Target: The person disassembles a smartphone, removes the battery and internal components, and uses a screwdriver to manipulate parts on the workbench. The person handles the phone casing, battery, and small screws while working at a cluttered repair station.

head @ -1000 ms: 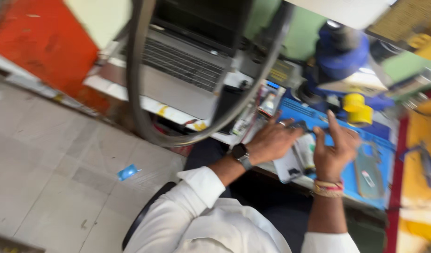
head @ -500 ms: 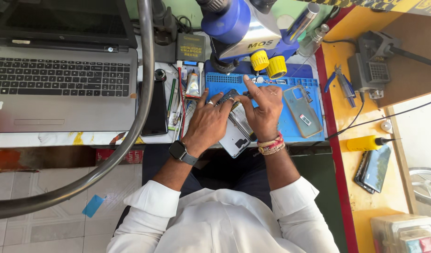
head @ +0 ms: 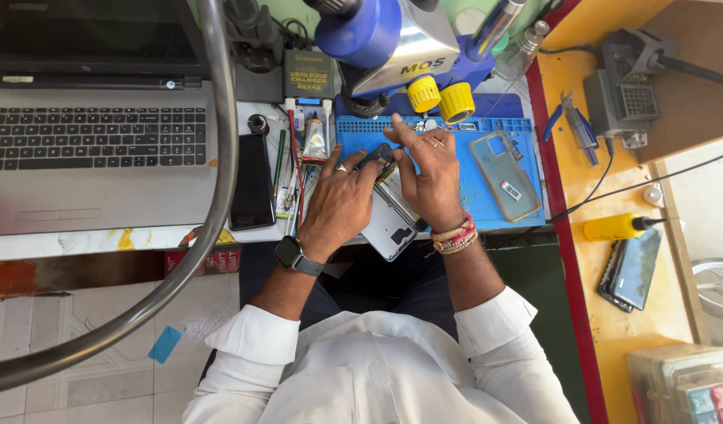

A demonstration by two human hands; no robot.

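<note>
Gripping: my left hand (head: pixel 342 206) pinches the phone (head: pixel 389 213) top; right hand (head: pixel 432 177) fingers half-curled on it.
Phone: on blue mat (head: pixel 463 184), 9 o'clock of clear case (head: pixel 505 174).
Technique: steady it, press lightly.

The left hand (head: pixel 342 206) and right hand (head: pixel 430 179) cover most of the opened phone (head: pixel 386 226), so what the fingertips pinch is perhaps a small part, too tiny to tell. The laptop (head: pixel 94 149) is cut off by the left and top edges, and the microscope (head: pixel 393 39) runs past the top edge.
</note>
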